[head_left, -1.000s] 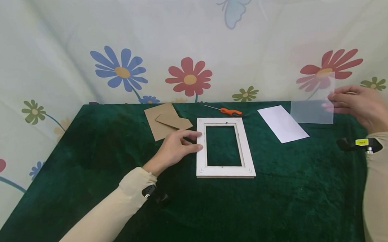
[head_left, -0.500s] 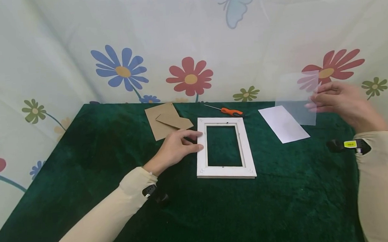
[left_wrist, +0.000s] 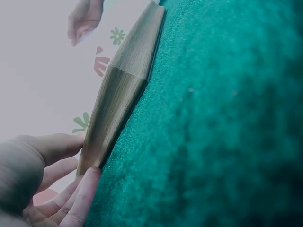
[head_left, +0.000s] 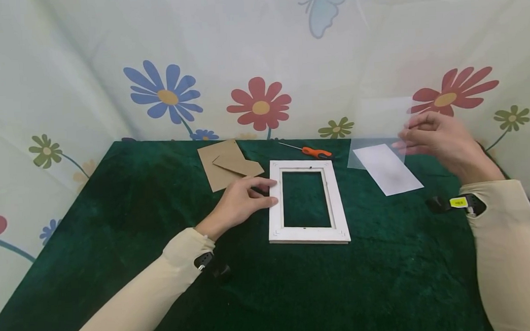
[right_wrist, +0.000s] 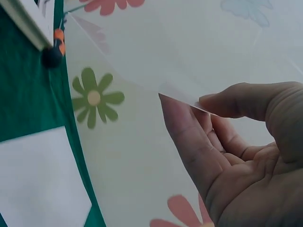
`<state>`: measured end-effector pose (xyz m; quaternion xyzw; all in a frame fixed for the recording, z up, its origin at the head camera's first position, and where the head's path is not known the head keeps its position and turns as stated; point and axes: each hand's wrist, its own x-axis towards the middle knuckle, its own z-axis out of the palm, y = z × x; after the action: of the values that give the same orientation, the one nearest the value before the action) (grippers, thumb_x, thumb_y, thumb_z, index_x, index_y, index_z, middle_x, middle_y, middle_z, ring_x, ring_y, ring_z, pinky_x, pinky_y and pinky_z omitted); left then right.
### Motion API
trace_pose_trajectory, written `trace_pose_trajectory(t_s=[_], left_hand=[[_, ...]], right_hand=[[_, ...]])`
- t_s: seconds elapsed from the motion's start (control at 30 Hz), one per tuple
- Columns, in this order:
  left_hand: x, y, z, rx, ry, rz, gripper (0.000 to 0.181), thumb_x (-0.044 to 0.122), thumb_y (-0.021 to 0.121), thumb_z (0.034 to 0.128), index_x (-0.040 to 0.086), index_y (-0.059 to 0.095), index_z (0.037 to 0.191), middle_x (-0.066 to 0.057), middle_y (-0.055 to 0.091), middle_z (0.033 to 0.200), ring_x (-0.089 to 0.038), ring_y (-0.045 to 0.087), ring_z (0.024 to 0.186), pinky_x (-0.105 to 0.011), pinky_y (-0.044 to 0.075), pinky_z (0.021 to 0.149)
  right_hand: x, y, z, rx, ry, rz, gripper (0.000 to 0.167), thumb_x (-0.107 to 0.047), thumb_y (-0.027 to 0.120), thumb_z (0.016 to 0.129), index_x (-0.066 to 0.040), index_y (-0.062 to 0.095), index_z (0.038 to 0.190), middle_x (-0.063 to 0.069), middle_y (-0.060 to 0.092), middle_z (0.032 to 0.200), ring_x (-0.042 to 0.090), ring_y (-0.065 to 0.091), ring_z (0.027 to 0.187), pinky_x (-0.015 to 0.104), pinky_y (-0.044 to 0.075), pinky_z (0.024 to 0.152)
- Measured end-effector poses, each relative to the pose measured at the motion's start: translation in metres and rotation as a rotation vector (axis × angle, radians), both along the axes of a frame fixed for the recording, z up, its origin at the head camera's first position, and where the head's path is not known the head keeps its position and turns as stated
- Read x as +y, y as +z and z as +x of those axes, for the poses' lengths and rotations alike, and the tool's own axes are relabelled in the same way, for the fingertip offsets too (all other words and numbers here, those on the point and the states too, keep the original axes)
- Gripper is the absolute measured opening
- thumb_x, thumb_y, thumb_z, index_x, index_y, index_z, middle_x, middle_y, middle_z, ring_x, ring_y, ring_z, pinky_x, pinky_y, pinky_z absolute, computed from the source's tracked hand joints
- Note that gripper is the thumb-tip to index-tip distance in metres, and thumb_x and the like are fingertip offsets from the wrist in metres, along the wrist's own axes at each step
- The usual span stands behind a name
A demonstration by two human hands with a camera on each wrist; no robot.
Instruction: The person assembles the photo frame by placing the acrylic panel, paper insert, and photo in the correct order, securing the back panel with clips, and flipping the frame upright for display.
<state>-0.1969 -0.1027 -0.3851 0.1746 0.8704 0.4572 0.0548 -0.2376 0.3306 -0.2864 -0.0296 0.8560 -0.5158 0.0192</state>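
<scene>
A white picture frame (head_left: 339, 201) lies on the green cloth in the middle of the head view, its opening showing bare cloth. My left hand (head_left: 237, 206) holds its left edge with thumb and fingers; the left wrist view shows the wood-grained side of the frame (left_wrist: 111, 104) against the fingertips. At the right, my right hand (head_left: 443, 140) pinches the edge of a thin clear sheet (head_left: 380, 118) between thumb and fingers, as the right wrist view also shows. The sheet is held up, partly in front of a white paper card (head_left: 391, 175) on the cloth.
Behind the frame lies a screwdriver (head_left: 316, 153) with an orange and black handle. A brown backing board (head_left: 211, 160) with a folded stand piece (head_left: 243, 166) lies left of it. A flower-printed curtain (head_left: 197, 30) rises along the back of the table.
My right hand has moved left with the clear sheet, which now overlaps the white card in the head view. The left hand and the frame have stayed in place.
</scene>
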Motion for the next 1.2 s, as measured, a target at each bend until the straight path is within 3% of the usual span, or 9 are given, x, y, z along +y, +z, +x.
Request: trace_pose_trajectory(t_s=[0.3, 0.57, 1.2], left_hand=[[0.000, -0.001, 0.000, 0.011, -0.006, -0.006, 0.045, 0.021, 0.081, 0.0973, 0.014, 0.071, 0.140, -0.010, 0.068, 0.128, -0.024, 0.070, 0.098, -0.038, 0.061, 0.085], [0.001, -0.001, -0.002, 0.015, -0.005, -0.012, 0.044, 0.020, 0.081, 0.0976, 0.015, 0.071, 0.140, -0.009, 0.068, 0.128, -0.024, 0.069, 0.098, -0.037, 0.060, 0.084], [0.001, -0.001, -0.001, 0.014, 0.007, -0.013, 0.044, 0.021, 0.081, 0.0972, 0.014, 0.071, 0.139, -0.009, 0.068, 0.127, -0.024, 0.069, 0.097, -0.037, 0.061, 0.082]], right_hand=[[-0.022, -0.004, 0.002, 0.002, 0.059, -0.036, 0.031, -0.030, 0.071, 0.104, -0.008, 0.059, 0.123, -0.004, 0.073, 0.102, 0.013, 0.078, 0.095, 0.029, 0.061, 0.083], [-0.044, -0.010, 0.005, -0.017, 0.137, 0.011, 0.037, -0.028, 0.067, 0.107, -0.003, 0.052, 0.130, 0.006, 0.073, 0.113, 0.019, 0.077, 0.101, 0.031, 0.060, 0.089], [-0.073, -0.023, 0.004, -0.105, 0.251, -0.134, 0.031, -0.013, 0.065, 0.108, 0.004, 0.049, 0.128, 0.014, 0.069, 0.109, 0.022, 0.078, 0.097, 0.035, 0.062, 0.088]])
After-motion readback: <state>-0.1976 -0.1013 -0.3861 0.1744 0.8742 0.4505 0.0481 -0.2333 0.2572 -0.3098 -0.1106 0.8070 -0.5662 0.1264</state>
